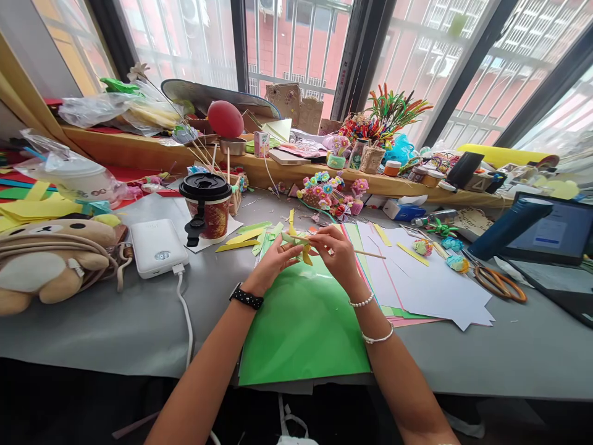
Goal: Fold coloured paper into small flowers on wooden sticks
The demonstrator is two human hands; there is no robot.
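Both my hands meet above a glossy green sheet point(306, 327) on the grey table. In my left hand point(274, 262), the closed fingers hold a small yellow and green paper flower point(306, 252) with pointed petals. My right hand point(337, 250) pinches a thin wooden stick point(370, 254), whose near end reaches the flower and whose other end points right. Whether the stick is fixed to the flower, I cannot tell. Cut yellow and green paper strips point(245, 236) lie just left of my left hand. White paper sheets point(417, 281) spread out to the right of the green one.
A lidded coffee cup point(206, 207) and a white power bank point(158, 248) with a cable stand at left, beside a plush bear point(50, 262). Orange-handled scissors point(500, 284), a blue bottle point(509, 228) and a laptop point(567, 228) are at right. Craft flowers point(324, 193) line the back.
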